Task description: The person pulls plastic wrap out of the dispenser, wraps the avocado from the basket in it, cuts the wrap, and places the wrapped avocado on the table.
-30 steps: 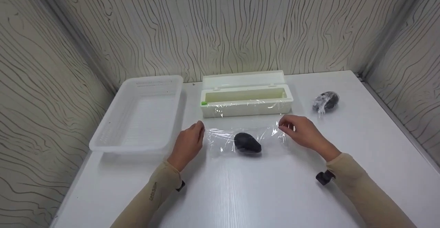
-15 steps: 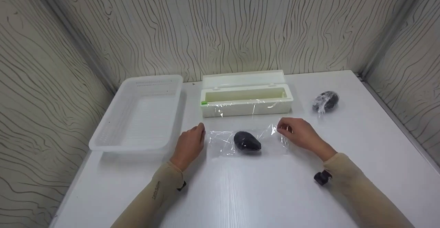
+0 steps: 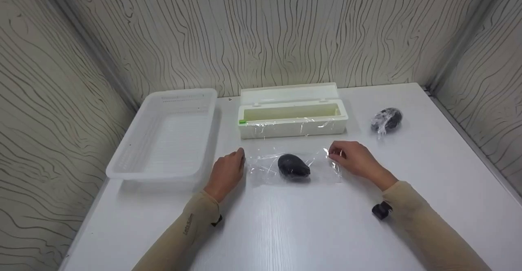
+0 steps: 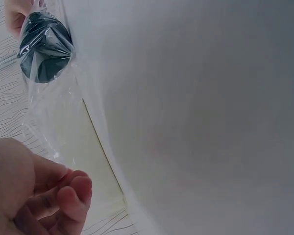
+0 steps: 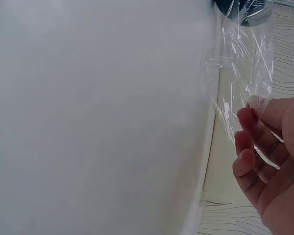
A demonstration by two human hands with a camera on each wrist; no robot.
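Note:
A dark avocado (image 3: pixel 293 166) lies on its side on the table, with clear plastic wrap (image 3: pixel 322 173) over it; the wrap shows creases across the fruit in the left wrist view. My left hand (image 3: pixel 225 174) pinches the film's left end between thumb and fingers. At the other end, my right hand (image 3: pixel 354 158) pinches a corner; bunched film shows at its thumb tip in the right wrist view. Behind the avocado stands a white cling film dispenser (image 3: pixel 291 129) with its lid up and a strip of film along its front.
To the left stands a translucent white plastic basket (image 3: pixel 154 176). A second avocado (image 3: pixel 387 120), wrapped in film, rests at the back right of the white table (image 3: pixel 269 230). Patterned wall panels (image 3: pixel 261 30) enclose the back and sides.
Both hands have come slightly lower and toward me. The film has settled down over the avocado. The dispenser, basket and wrapped avocado stay in place.

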